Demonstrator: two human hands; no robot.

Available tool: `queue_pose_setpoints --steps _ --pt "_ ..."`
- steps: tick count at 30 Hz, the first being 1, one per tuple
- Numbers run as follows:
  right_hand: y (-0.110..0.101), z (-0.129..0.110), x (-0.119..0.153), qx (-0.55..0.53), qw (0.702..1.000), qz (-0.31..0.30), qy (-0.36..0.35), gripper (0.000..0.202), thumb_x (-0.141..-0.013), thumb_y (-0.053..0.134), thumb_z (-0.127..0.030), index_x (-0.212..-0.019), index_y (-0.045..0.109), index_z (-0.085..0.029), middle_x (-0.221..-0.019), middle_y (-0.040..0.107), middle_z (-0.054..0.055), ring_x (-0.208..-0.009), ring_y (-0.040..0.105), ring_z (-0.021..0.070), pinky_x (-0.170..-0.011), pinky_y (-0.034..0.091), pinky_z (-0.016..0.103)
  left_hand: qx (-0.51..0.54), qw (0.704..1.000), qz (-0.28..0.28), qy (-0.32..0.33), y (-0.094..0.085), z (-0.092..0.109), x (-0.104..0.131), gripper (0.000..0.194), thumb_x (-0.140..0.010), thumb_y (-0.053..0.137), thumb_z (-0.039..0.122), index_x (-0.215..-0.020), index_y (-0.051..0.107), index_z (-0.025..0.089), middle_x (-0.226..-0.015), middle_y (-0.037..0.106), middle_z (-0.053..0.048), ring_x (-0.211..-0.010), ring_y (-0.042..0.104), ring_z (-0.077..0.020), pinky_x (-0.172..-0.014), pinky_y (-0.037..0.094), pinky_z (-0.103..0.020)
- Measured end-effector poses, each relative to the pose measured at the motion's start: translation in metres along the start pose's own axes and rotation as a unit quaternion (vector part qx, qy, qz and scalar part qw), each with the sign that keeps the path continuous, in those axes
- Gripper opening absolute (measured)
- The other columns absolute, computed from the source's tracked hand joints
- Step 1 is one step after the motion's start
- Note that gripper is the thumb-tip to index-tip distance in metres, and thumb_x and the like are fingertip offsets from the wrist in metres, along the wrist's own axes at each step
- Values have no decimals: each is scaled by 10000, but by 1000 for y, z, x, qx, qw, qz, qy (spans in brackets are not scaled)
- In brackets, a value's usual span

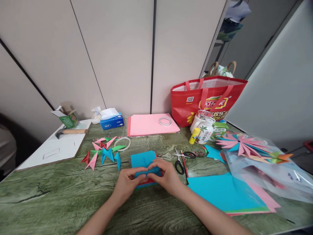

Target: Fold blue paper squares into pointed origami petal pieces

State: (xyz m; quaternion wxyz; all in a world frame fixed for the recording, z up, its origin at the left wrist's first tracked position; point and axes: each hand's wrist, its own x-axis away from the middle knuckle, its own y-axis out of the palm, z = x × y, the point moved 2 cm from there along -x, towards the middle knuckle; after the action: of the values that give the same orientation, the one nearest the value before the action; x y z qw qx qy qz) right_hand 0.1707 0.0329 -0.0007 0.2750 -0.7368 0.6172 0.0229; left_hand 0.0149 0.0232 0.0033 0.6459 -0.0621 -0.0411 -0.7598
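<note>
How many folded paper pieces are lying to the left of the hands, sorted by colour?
Folded pieces on the table, as far as I can tell:
Pink: 4
Blue: 2
Green: 2
Red: 1
Total: 9
Where they overlap, the count is uncertain.

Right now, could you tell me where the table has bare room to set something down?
Bare table lies left of the left hand, below the folded paper shapes. It is crowded right of the right hand: scissors, blue sheets, plastic bag.

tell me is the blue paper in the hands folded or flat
Folded: the blue paper is a narrow creased strip pinched between left hand and right hand.
</note>
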Motion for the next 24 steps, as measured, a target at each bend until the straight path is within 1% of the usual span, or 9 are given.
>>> queue_pose_setpoints --steps 2,4,6,8,10,14,17,21,24 --pt "0 -1 0 4 1000 -3 -7 174 -625 658 -176 -794 621 -190 -809 626 26 -820 552 171 -713 404 269 -29 999 18 22 0 4 1 221 -557 704 251 -760 722 165 -728 708 -27 -663 633 -209 -626 519 -288" --pt "0 -2 0 3 1000 -12 7 231 -609 656 -162 -832 606 -194 -836 622 19 -771 544 157 -632 398 239 -45 998 30 32 1 8 2 239 -550 707 238 -776 720 160 -726 708 -26 -651 630 -208 -597 517 -275" --pt "0 -1 0 -3 999 -25 35 271 -601 649 -149 -861 592 -197 -843 617 9 -719 530 142 -565 377 216 -44 998 37 24 1 8 3 265 -549 708 238 -800 716 154 -669 703 -14 -599 627 -198 -564 515 -270" --pt "0 1 0 -16 997 -30 64 284 -604 630 -135 -876 583 -200 -850 604 5 -690 510 130 -541 369 205 -36 998 45 14 -1 6 2 284 -549 712 244 -819 712 152 -588 684 5 -559 627 -189 -552 515 -267" --pt "-1 4 0 -37 995 -31 86 297 -607 612 -121 -890 577 -204 -849 581 2 -667 486 118 -527 366 195 -18 999 44 2 -3 0 1 312 -545 722 245 -845 704 161 -541 665 21 -590 643 -199 -591 521 -274" --pt "-1 10 0 -114 985 -44 119 333 -618 599 -118 -933 544 -213 -759 512 -17 -589 437 91 -472 343 173 35 999 17 -20 -6 -8 -2 367 -547 732 248 -903 682 174 -658 700 6 -673 661 -220 -674 524 -310" --pt "-1 13 -2 -184 973 -70 116 370 -619 598 -107 -960 507 -221 -799 499 -20 -586 436 76 -485 360 168 54 998 10 -26 -6 -8 -2 391 -547 736 248 -925 671 169 -733 708 -10 -687 663 -228 -699 523 -338" --pt "-4 12 -4 -231 963 -97 95 400 -615 594 -86 -978 492 -222 -920 498 -6 -601 434 59 -491 361 158 96 995 -10 -29 -7 -7 -3 436 -550 738 243 -969 649 161 -786 704 -16 -705 660 -220 -731 517 -361" --pt "-5 11 -4 -249 956 -126 91 389 -623 571 -75 -982 499 -208 -865 496 -12 -575 416 49 -473 344 147 94 995 -15 -28 -10 -4 -4 468 -540 742 248 -986 639 146 -755 698 -7 -672 656 -202 -720 520 -357"
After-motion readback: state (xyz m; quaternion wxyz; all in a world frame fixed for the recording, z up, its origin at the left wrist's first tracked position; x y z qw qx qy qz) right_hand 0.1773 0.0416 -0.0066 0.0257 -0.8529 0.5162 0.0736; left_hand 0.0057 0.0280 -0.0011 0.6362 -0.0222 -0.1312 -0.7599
